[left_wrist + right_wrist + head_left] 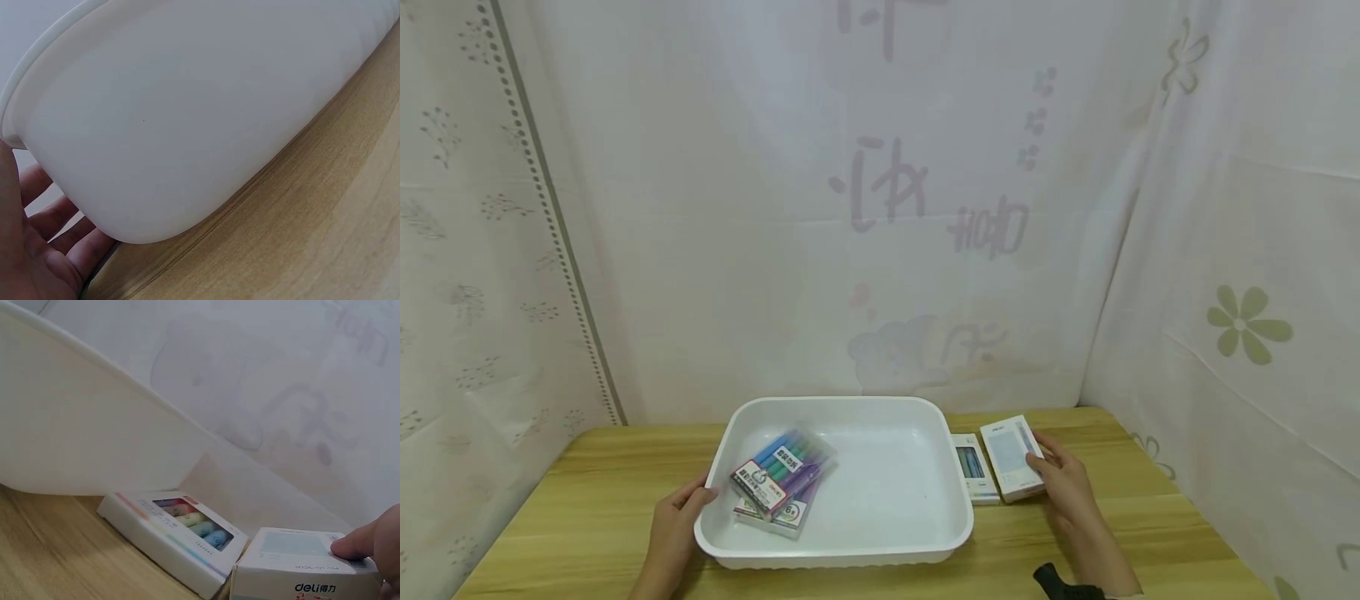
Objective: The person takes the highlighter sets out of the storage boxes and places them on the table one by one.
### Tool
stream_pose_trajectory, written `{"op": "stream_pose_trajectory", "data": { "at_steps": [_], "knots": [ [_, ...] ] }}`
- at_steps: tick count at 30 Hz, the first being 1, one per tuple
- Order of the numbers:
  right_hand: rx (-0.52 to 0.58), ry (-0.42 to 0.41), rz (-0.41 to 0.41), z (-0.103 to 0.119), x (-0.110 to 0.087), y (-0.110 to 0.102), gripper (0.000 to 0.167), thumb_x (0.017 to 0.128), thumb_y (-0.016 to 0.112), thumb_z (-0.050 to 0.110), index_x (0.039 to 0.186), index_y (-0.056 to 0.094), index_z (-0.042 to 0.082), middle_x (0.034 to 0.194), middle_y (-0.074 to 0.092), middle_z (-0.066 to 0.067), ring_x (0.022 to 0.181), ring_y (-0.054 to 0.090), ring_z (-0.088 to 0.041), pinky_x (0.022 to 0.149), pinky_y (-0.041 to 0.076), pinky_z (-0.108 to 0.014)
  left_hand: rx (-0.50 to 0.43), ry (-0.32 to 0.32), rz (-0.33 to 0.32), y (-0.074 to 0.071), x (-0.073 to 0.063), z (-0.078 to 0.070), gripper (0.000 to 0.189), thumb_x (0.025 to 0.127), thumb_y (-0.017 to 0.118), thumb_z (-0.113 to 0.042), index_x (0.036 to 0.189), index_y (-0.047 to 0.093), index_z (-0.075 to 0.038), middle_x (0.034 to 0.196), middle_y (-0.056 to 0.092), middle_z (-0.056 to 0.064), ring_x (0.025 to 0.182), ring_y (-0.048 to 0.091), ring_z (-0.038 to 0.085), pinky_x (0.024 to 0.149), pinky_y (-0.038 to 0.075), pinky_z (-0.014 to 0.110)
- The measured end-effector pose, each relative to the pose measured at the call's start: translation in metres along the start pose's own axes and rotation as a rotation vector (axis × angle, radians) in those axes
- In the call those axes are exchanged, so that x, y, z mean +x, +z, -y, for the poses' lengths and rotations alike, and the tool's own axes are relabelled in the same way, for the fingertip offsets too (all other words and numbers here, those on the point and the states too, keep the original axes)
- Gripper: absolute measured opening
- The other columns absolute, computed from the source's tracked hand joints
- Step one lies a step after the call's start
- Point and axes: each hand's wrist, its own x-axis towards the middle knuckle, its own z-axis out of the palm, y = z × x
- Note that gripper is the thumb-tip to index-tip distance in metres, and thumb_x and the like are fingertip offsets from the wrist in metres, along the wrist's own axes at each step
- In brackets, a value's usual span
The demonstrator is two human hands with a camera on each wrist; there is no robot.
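A white plastic tray [887, 492] stands on the table, its outer wall filling much of the left wrist view. My left hand [672, 529] holds its left side, thumb at the rim and fingers against the outer wall [169, 125]. Inside, at the left, a clear pack of coloured pens [782, 471] lies across a second clear pack [793, 515]. My right hand [1070, 492] grips a white deli box [1009, 458] by its right edge, thumb on the top face [300, 547]. Whether that box touches the table is unclear.
Between the tray and the deli box lies a white windowed box [987, 490] showing coloured markers [194, 519]. Patterned white curtains [760, 208] enclose the wooden table [587, 483] at the back and both sides. A black strap-like object [1063, 583] is near my right wrist.
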Motion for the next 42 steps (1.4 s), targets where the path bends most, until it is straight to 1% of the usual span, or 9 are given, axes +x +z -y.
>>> {"op": "stream_pose_trajectory", "data": {
  "at_steps": [8, 13, 16, 19, 21, 24, 32, 36, 42],
  "knots": [
    [-0.004, -0.011, -0.011, -0.010, 0.006, 0.004, 0.058, 0.105, 0.051, 0.015, 0.159, 0.031, 0.008, 0.141, 0.051, -0.022, 0.091, 0.058, 0.005, 0.077, 0.053, -0.017, -0.017, -0.017, 0.030, -0.001, 0.000, 0.000, 0.049, 0.098, 0.054, -0.016, 0.141, 0.052, 0.006, 0.148, 0.049, 0.026, 0.086, 0.054, -0.019, 0.076, 0.053, 0.013],
    [-0.049, -0.021, -0.009, -0.011, 0.005, 0.005, 0.058, 0.106, 0.049, 0.016, 0.160, 0.029, 0.010, 0.153, 0.042, -0.025, 0.092, 0.055, 0.009, 0.078, 0.051, -0.013, -0.007, -0.021, 0.029, -0.001, 0.001, -0.002, 0.049, 0.098, 0.053, -0.016, 0.142, 0.052, 0.005, 0.148, 0.050, 0.026, 0.085, 0.054, -0.020, 0.076, 0.053, 0.012],
    [-0.127, -0.040, -0.014, -0.010, 0.005, 0.005, 0.057, 0.106, 0.047, 0.018, 0.160, 0.029, 0.010, 0.156, 0.040, -0.025, 0.101, 0.056, 0.001, 0.080, 0.050, -0.014, -0.011, -0.020, 0.019, 0.000, -0.001, -0.004, 0.048, 0.097, 0.053, -0.014, 0.141, 0.053, 0.005, 0.147, 0.051, 0.026, 0.085, 0.055, -0.019, 0.076, 0.053, 0.013],
    [-0.234, -0.071, -0.022, -0.010, 0.004, 0.006, 0.057, 0.107, 0.046, 0.019, 0.160, 0.028, 0.007, 0.159, 0.037, -0.025, 0.125, 0.056, -0.022, 0.098, 0.050, -0.027, -0.020, -0.011, 0.017, 0.000, -0.002, -0.006, 0.047, 0.097, 0.053, -0.014, 0.140, 0.053, 0.006, 0.146, 0.052, 0.027, 0.085, 0.056, -0.017, 0.075, 0.053, 0.014],
    [-0.292, -0.088, -0.028, -0.010, 0.004, 0.006, 0.057, 0.107, 0.045, 0.019, 0.159, 0.028, 0.005, 0.162, 0.032, -0.025, 0.142, 0.042, -0.036, 0.112, 0.043, -0.041, -0.023, -0.004, 0.018, 0.001, -0.003, -0.006, 0.048, 0.097, 0.053, -0.014, 0.139, 0.053, 0.008, 0.145, 0.052, 0.028, 0.085, 0.057, -0.015, 0.075, 0.053, 0.014],
    [-0.339, -0.105, -0.023, -0.009, 0.003, 0.007, 0.060, 0.105, 0.048, 0.019, 0.158, 0.027, 0.001, 0.163, 0.027, -0.028, 0.151, 0.024, -0.044, 0.121, 0.026, -0.058, -0.024, -0.008, 0.015, 0.001, -0.004, -0.006, 0.048, 0.097, 0.053, -0.014, 0.140, 0.053, 0.008, 0.145, 0.052, 0.029, 0.085, 0.057, -0.015, 0.075, 0.053, 0.014],
    [-0.464, -0.091, -0.016, -0.009, 0.006, 0.010, 0.083, 0.095, 0.066, 0.029, 0.156, 0.024, -0.008, 0.159, 0.027, -0.035, 0.147, 0.026, -0.052, 0.120, 0.025, -0.063, -0.042, -0.022, 0.006, 0.000, -0.003, -0.005, 0.048, 0.096, 0.054, -0.014, 0.140, 0.053, 0.008, 0.146, 0.051, 0.028, 0.085, 0.057, -0.016, 0.075, 0.053, 0.014],
    [-0.485, -0.093, -0.022, -0.009, 0.008, 0.012, 0.082, 0.095, 0.066, 0.028, 0.156, 0.024, -0.009, 0.159, 0.028, -0.036, 0.147, 0.027, -0.052, 0.120, 0.025, -0.063, -0.041, -0.033, 0.002, 0.000, -0.001, -0.004, 0.048, 0.096, 0.054, -0.014, 0.140, 0.052, 0.007, 0.147, 0.050, 0.027, 0.085, 0.056, -0.017, 0.075, 0.053, 0.013],
    [-0.442, -0.090, -0.041, -0.010, 0.008, 0.014, 0.078, 0.096, 0.064, 0.025, 0.156, 0.025, -0.007, 0.159, 0.028, -0.034, 0.148, 0.025, -0.051, 0.121, 0.023, -0.063, -0.035, -0.030, 0.002, 0.001, 0.000, -0.002, 0.049, 0.096, 0.054, -0.014, 0.140, 0.053, 0.007, 0.146, 0.052, 0.027, 0.085, 0.057, -0.015, 0.075, 0.053, 0.014]
  ]
}}
